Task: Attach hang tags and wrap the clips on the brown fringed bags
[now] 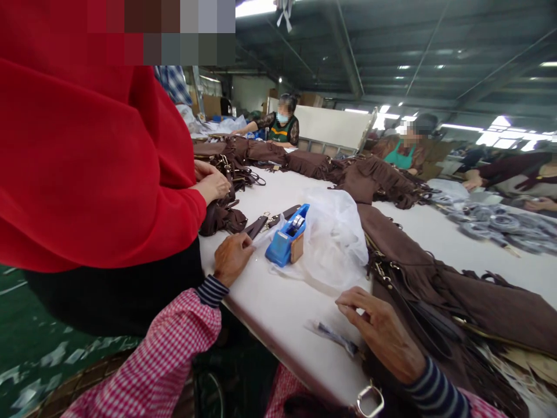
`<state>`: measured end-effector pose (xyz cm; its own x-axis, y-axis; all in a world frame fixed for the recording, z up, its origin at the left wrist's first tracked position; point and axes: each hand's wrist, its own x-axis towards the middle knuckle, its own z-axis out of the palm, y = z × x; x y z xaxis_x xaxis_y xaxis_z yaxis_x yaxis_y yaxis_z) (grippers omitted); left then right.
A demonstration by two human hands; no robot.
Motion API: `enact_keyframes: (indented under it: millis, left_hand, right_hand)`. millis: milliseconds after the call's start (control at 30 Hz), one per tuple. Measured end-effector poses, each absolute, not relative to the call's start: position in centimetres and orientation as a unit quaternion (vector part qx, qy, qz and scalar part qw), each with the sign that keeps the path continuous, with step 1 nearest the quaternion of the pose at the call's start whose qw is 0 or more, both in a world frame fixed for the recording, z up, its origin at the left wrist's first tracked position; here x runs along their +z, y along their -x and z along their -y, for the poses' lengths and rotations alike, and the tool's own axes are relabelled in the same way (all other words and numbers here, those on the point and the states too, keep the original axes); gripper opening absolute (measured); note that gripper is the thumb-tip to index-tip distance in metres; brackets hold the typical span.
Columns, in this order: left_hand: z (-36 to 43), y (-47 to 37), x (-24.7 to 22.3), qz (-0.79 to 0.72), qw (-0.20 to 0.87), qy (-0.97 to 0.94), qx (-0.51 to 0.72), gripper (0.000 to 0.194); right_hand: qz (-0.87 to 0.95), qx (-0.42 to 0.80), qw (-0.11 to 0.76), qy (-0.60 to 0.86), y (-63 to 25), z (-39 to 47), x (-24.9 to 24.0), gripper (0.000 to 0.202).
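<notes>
My left hand (234, 256) rests at the table's near left edge, its fingers curled together. Beside its fingertips lie a dark brown strap (256, 227) with metal fittings and a bit of clear plastic; what the fingers hold, if anything, I cannot make out. A blue tape dispenser (285, 241) stands just to the right, against a crumpled clear plastic bag (335, 238). My right hand (378, 325) hovers over the table with fingers stretched and thumb apart. Below its fingertips is a small clear packet (334, 337) with something dark in it. Brown bags (418, 261) lie beside this hand.
A person in a red top (108, 168) stands close on my left. More brown bags (304, 162) line the far side of the white table (278, 296). Grey coiled straps in plastic (500, 220) lie at the right. Other people work across the table.
</notes>
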<state>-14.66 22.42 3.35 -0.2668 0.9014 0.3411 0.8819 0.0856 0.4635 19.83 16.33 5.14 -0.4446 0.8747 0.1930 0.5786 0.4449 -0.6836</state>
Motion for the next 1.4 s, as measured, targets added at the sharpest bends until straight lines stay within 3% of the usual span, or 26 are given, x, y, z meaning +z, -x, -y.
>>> enact_keyframes:
  millis: [167,267,400,500,600,733,833,1000,1233,1367,1400]
  left_hand:
    - [-22.9,16.9,3.7,-0.652,0.162,-0.635,0.380,0.032]
    - [-22.6,17.9,4.0,-0.631,0.175,-0.656,0.375,0.036]
    - [-21.7,18.2,4.7,-0.655,0.123,-0.644,0.377,0.026]
    - [-20.6,17.7,5.6,-0.683,-0.014,-0.620,0.386,0.016]
    - [-18.1,16.3,6.6,-0.657,-0.113,-0.628,0.403,0.014]
    - [-12.0,13.4,6.7,-0.550,-0.111,-0.718,0.413,0.016]
    - [-6.9,11.8,5.6,-0.424,-0.111,-0.830,0.345,0.019]
    - [-0.2,11.6,3.2,-0.349,-0.071,-0.906,0.230,0.027]
    - [5.0,11.8,0.6,-0.362,-0.008,-0.903,0.230,0.030]
    - [4.7,10.8,0.9,-0.419,0.119,-0.874,0.215,0.011]
    - [4.2,10.4,1.3,-0.453,0.175,-0.846,0.219,0.017]
  right_hand:
    - [0.805,0.296,0.268,0.439,-19.0,-15.1,5.9,0.023]
    - [0.810,0.314,0.255,0.425,-18.0,-14.4,6.8,0.024]
    - [0.815,0.323,0.252,0.411,-16.6,-13.5,7.3,0.026]
    - [0.801,0.348,0.272,0.403,-15.1,-12.7,7.3,0.027]
    - [0.732,0.464,0.289,0.407,-12.7,-11.9,7.2,0.023]
    - [0.546,0.679,0.316,0.375,-8.7,-10.9,7.0,0.048]
    - [0.448,0.735,0.372,0.349,-6.7,-10.4,6.9,0.053]
    - [0.373,0.733,0.400,0.405,-8.0,-9.1,6.3,0.044]
    - [0.437,0.677,0.385,0.450,-14.0,-5.3,5.1,0.037]
    - [0.459,0.660,0.371,0.465,-15.6,-2.5,4.2,0.036]
    - [0.473,0.654,0.365,0.465,-15.9,-1.7,3.9,0.035]
